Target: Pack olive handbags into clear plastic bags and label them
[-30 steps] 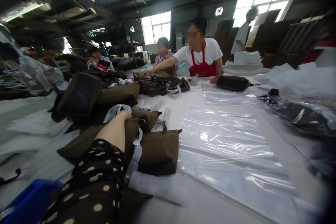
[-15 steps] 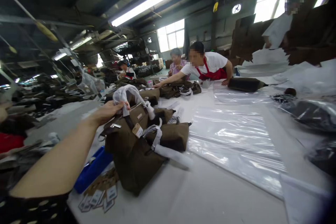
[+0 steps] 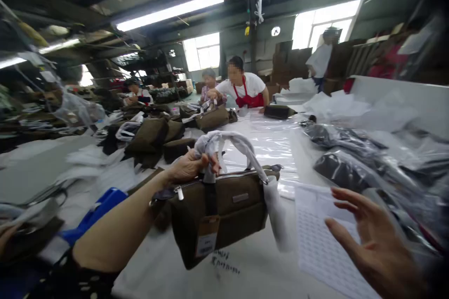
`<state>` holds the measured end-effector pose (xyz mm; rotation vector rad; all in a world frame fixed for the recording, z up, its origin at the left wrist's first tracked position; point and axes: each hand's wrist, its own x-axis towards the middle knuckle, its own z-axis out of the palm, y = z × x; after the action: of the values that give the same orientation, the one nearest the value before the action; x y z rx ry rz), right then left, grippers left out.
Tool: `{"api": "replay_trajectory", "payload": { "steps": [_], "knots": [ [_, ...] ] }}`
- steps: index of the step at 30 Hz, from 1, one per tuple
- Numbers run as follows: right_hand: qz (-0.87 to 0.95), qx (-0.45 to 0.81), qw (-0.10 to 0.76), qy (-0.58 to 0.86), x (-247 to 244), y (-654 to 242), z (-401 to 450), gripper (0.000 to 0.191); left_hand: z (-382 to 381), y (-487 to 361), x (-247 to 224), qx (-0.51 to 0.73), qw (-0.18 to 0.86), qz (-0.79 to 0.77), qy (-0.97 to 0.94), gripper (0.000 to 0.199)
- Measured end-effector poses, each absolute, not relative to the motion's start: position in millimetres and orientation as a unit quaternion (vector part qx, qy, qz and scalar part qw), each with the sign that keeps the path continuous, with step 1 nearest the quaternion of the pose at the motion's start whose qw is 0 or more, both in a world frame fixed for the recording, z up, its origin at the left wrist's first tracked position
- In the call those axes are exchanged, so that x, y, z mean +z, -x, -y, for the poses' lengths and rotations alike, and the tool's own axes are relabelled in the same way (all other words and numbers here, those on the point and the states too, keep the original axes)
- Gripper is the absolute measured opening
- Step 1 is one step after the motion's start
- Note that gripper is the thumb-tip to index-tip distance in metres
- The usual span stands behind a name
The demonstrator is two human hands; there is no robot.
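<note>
Left hand [image 3: 191, 167] gripping wrapped handle, right hand [image 3: 377, 243] open

With the white table [image 3: 256, 268] as reference, a blue plastic object [image 3: 93, 215] was noted at its near left, a printed sheet [image 3: 315, 231] on its right part, a red-aproned person [image 3: 245, 86] leaning at its far end, and bright windows [image 3: 201, 51] beyond, with fluorescent lights [image 3: 170, 11] overhead.
</note>
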<state>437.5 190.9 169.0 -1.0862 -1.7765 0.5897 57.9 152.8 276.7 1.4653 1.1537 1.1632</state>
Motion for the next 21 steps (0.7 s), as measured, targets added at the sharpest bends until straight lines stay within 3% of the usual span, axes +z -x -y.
{"api": "replay_trajectory", "payload": {
  "steps": [6, 10, 14, 17, 21],
  "knots": [
    [0.737, 0.290, 0.392, 0.468, 169, -438, -173, 0.057, -175, -136, 250, 0.541, 0.413, -0.458, -0.572, 0.049],
    [0.787, 0.296, 0.323, 0.435, 179, -428, -166, 0.076, -165, -186, 236, 0.588, 0.356, -0.487, -0.540, 0.043],
    [0.820, 0.257, 0.288, 0.423, 181, -418, -154, 0.095, -137, -235, 230, 0.543, 0.272, -0.531, -0.591, 0.038],
    [0.852, 0.264, 0.239, 0.384, 169, -423, -151, 0.088, -114, -264, 222, 0.465, 0.229, -0.554, -0.651, 0.048],
    [0.875, 0.291, 0.201, 0.331, 153, -444, -155, 0.067, -90, -287, 200, 0.417, 0.292, -0.538, -0.672, 0.072]
  ]
}}
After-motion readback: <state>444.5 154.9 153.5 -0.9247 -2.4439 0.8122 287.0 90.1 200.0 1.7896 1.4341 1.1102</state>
